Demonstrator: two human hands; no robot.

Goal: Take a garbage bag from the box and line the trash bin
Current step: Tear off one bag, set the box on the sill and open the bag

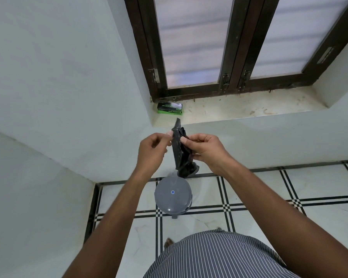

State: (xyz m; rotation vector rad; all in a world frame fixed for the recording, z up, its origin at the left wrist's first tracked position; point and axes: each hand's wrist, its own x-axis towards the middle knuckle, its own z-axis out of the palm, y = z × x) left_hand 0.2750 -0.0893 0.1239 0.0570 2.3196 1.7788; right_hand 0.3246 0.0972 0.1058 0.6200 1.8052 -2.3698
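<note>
Clearly the garbage bag point(182, 151) is thin, limp, slippery film, still bunched, above the lidded trash bin point(172, 195). I pinch its top edge with left hand point(152, 150) and right hand point(206, 150), fingers curled; I'd rub the layers apart there.

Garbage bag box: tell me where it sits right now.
In the head view, the green garbage bag box lies on the window sill, at its far left end against the wall corner, just below the window frame.
</note>
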